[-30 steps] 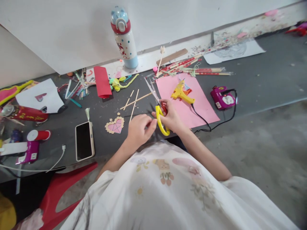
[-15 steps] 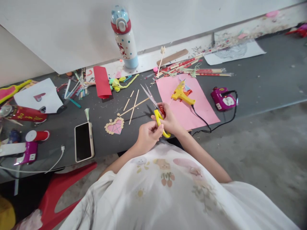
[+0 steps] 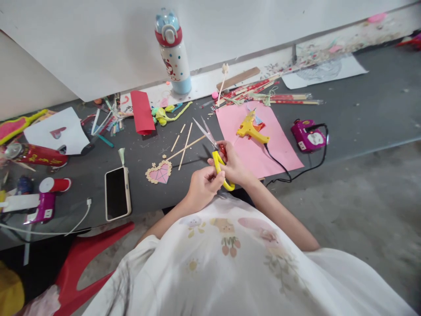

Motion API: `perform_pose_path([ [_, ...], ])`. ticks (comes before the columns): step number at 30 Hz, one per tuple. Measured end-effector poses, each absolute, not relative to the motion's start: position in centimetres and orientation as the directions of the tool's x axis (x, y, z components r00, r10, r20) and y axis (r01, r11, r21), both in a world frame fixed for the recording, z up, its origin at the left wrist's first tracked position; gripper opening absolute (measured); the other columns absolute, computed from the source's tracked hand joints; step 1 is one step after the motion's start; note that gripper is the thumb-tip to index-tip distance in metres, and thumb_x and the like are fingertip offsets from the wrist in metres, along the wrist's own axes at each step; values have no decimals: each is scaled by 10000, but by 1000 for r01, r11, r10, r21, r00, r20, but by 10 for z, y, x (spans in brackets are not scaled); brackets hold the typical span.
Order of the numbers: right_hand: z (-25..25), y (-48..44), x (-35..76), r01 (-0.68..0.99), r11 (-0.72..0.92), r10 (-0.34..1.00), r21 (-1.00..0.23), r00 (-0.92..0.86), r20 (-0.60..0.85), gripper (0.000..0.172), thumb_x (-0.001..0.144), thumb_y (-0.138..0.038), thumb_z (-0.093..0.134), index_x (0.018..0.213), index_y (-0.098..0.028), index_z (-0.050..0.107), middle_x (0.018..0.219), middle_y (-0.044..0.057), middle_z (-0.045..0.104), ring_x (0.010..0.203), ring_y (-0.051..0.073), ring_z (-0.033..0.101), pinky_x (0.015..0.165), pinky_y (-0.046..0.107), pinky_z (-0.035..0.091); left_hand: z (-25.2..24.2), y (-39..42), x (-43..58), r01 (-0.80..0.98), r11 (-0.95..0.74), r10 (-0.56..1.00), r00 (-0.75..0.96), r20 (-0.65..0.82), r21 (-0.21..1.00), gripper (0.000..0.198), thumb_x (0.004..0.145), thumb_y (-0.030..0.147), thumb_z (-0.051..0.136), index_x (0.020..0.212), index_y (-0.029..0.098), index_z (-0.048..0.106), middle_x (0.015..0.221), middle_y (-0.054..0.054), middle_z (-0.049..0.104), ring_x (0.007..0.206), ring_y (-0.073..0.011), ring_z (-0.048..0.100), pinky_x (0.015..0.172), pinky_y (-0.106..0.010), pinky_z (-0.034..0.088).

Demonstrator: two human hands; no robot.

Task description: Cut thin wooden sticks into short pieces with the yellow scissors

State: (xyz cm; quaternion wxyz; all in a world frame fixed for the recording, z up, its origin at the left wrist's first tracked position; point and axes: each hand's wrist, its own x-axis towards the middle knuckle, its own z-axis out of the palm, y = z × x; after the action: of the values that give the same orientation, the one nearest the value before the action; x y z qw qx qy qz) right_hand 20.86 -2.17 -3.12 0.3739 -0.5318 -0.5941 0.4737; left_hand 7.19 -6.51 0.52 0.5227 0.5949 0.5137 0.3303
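Table first: pink sheet lies right of centre. We've got the scissors up over the near edge, blades apart; right hand clamped on the handles, left hand against them, can't tell its grip. Heart, left: top edged, lower tip looks unfinished. 2 long sticks, 2 short sticks remain loose.

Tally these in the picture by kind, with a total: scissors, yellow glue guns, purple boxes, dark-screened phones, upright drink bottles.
Scissors: 1
Yellow glue gun: 1
Purple boxes: 2
Dark-screened phone: 1
Upright drink bottle: 1
Total: 6
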Motion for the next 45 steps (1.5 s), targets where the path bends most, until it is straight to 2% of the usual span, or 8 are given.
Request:
perform_pose_path([
  [5, -24, -23, 210, 245, -26, 983, -969, -168, -68, 582, 744, -375, 698, 1213, -228, 387, 804, -39, 414, 676, 110, 444, 632, 259, 409, 10, -51, 53, 501, -219, 974, 169, 154, 837, 332, 887, 405, 497, 651, 179, 552, 589, 26, 548, 547, -84, 484, 546, -217, 372],
  [8, -14, -28, 212, 301, 13, 978, -954, -204, -51, 621, 724, -375, 718, 1231, -230, 391, 819, -33, 417, 687, 112, 453, 639, 261, 415, 10, -36, 35, 692, -431, 844, 82, 531, 579, 167, 888, 302, 502, 814, 183, 593, 752, -17, 608, 725, -127, 548, 735, -268, 435],
  [10, -7, -32, 213, 341, 55, 972, -938, -233, -28, 644, 707, -371, 733, 1236, -221, 397, 853, -15, 447, 740, 128, 484, 687, 277, 435, 8, -27, 26, 788, -448, 786, 121, 607, 422, 150, 872, 290, 532, 947, 181, 603, 917, -63, 644, 907, -174, 575, 865, -322, 428],
  [12, 0, -36, 213, 364, 85, 967, -927, -256, -12, 652, 702, -375, 736, 1236, -210, 402, 894, 9, 480, 797, 149, 510, 731, 297, 451, 5, -21, 20, 824, -439, 799, 174, 576, 359, 210, 877, 311, 535, 1033, 185, 597, 974, -73, 657, 966, -190, 584, 899, -337, 425],
  [16, 10, -41, 213, 395, 122, 955, -911, -298, -1, 658, 706, -390, 733, 1241, -203, 399, 960, 47, 522, 859, 176, 533, 773, 328, 467, 2, -21, 17, 812, -403, 863, 183, 471, 422, 246, 906, 358, 503, 1065, 198, 602, 884, -30, 683, 820, -148, 626, 769, -261, 459],
  [26, 16, -50, 215, 425, 230, 926, -875, -371, 63, 704, 715, -483, 716, 1267, -204, 380, 1047, 95, 548, 907, 214, 548, 828, 381, 474, 12, -33, 18, 810, -370, 884, 156, 440, 455, 277, 918, 294, 437, 745, 190, 626, 612, 19, 626, 552, -92, 556, 580, -207, 394],
  [35, 15, -51, 214, 418, 223, 925, -881, -375, 56, 719, 718, -485, 710, 1279, -188, 372, 1038, 95, 545, 902, 207, 554, 819, 367, 476, 20, -35, 20, 770, -299, 935, 118, 334, 564, 276, 910, 303, 462, 714, 184, 616, 601, 24, 600, 540, -84, 527, 581, -202, 374],
  [45, 10, -48, 212, 420, 193, 933, -887, -359, 32, 692, 718, -448, 718, 1267, -191, 383, 965, 68, 532, 873, 200, 553, 805, 367, 478, 19, -32, 20, 790, -264, 951, 117, 286, 553, 280, 916, 323, 451, 783, 189, 658, 616, 19, 636, 555, -96, 553, 601, -196, 402],
])
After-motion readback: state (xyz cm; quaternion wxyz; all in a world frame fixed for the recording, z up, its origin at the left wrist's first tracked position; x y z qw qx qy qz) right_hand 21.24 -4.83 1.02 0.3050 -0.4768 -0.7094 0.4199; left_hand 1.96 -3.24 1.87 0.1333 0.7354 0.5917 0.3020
